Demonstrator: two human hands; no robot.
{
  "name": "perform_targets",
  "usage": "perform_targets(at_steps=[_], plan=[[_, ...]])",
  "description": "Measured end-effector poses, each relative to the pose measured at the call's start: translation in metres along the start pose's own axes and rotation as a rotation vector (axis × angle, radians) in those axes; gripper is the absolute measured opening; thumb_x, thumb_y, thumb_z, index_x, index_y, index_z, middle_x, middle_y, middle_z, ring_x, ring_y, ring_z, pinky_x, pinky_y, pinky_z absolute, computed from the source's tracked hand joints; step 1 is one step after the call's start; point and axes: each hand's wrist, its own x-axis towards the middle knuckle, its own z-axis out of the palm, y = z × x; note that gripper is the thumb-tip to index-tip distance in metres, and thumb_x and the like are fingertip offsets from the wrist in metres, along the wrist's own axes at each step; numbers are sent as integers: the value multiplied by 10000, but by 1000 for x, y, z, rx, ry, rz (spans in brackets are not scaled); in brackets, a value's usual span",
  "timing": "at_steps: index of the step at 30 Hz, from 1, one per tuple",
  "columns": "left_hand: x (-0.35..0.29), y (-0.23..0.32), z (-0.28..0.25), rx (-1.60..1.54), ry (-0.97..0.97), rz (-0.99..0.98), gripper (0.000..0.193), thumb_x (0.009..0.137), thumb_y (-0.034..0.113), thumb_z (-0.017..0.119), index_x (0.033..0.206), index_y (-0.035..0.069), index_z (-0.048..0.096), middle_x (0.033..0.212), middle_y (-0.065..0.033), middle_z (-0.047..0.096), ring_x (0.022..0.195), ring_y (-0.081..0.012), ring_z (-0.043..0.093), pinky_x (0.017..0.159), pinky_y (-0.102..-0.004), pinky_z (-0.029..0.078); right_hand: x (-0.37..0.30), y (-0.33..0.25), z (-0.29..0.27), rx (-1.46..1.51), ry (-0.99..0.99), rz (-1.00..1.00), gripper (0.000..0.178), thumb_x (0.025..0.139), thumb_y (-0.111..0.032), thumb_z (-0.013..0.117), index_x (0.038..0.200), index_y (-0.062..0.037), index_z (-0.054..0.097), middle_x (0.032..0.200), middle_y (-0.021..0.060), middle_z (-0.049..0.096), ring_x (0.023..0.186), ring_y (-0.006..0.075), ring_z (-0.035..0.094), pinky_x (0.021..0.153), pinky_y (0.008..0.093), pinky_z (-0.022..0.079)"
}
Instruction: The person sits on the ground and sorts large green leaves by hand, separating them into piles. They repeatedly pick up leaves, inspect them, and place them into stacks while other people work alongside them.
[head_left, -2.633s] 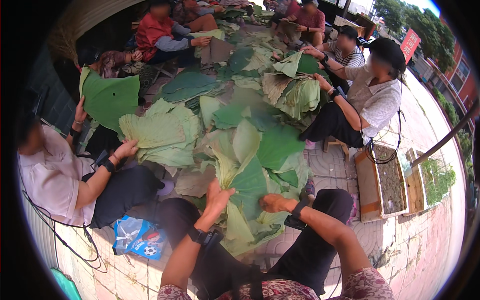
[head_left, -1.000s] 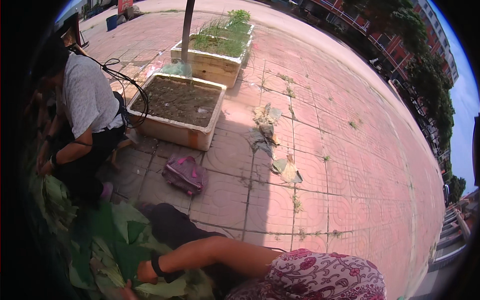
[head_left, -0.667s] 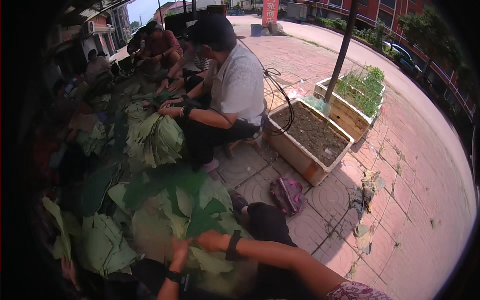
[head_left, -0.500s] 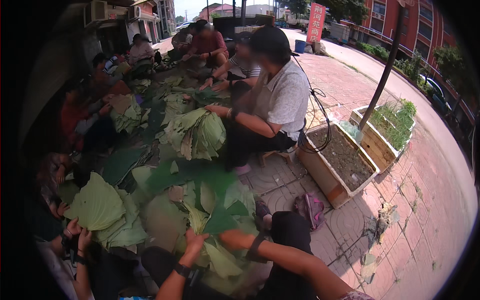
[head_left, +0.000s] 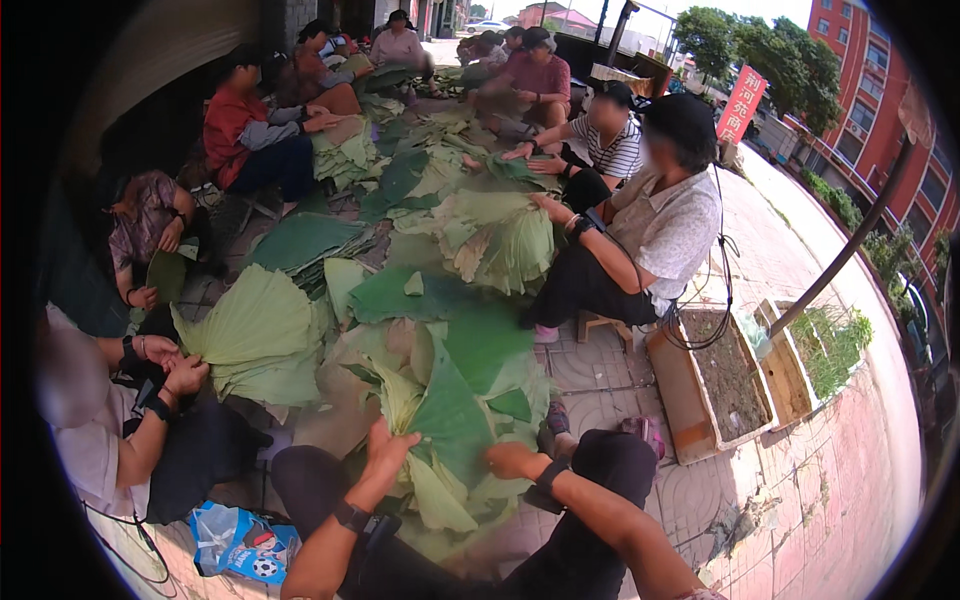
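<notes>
My left hand [head_left: 383, 462] is closed around the gathered stem end of a bundle of pale green lotus leaves [head_left: 440, 497], which fan out between my knees. A darker green lotus leaf [head_left: 452, 420] stands up from this bundle, its lower left part by my left thumb. Curled at the right edge of that leaf is my right hand [head_left: 517, 461], with the fingertips appearing to pinch it; the exact contact is slightly blurred. Beyond my hands, large flat green leaves [head_left: 485, 345] cover the ground.
To my left a person holds a fanned leaf stack [head_left: 262, 335]. Ahead right, another seated person holds a leaf bundle [head_left: 497, 240]. More people sit along the leaf pile. Soil-filled planter boxes [head_left: 722, 375] stand at right. A blue plastic bag [head_left: 243, 543] lies near my left leg.
My right hand has moved right and slightly up, away from the left hand. The darker leaf now stands spread between both hands. The view has tilted up and shifted left.
</notes>
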Motion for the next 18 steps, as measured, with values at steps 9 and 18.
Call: perform_targets(at_steps=[9,18], plan=[[-10,11,-18,-12,25,73,422,790,-65,651,1203,-36,570,1090,-109,654,980,-210,622,868,-331,491,26,-12,12,-61,17,-35,173,749,-127,602,842,-16,695,886,193,689,877,379,670,730,457,537],[-21,18,-33,-75,107,19,418,764,-30,673,1170,-42,573,1066,-106,660,957,-183,610,860,-310,473,51,-43,1,-152,-78,-59,198,803,-203,584,879,-57,694,925,173,695,904,372,672,740,463,545]])
